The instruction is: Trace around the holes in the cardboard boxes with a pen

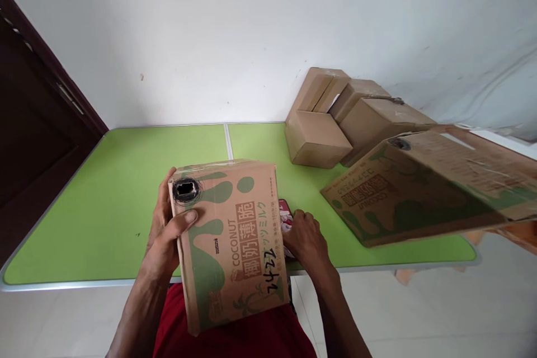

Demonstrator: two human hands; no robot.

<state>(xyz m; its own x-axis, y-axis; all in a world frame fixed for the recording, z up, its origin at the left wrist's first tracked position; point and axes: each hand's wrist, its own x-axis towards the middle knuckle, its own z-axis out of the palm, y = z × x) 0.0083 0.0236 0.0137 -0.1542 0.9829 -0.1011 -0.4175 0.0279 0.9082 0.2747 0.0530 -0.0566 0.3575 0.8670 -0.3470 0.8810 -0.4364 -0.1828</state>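
Note:
My left hand [168, 229] grips the left side of a cardboard box [226, 274], its thumb on the near face. The box is tilted towards me over the front edge of the table. Its face has green drips, the word COCONUT and the handwritten number 2422. A hole [185, 190] ringed with black scribble sits in its top left corner. Just right of the box, my right hand [305, 238] has its fingers curled on a red and white printed item [286, 213]. The box and the hand hide most of that item, so its kind cannot be made out.
A green table [104, 196] with a metal rim stands against a white wall. Several plain cartons [321, 140] are piled at the back right. Nearer on the right, a larger printed coconut carton [398, 196] leans at an angle. A dark door [37, 106] is at the left.

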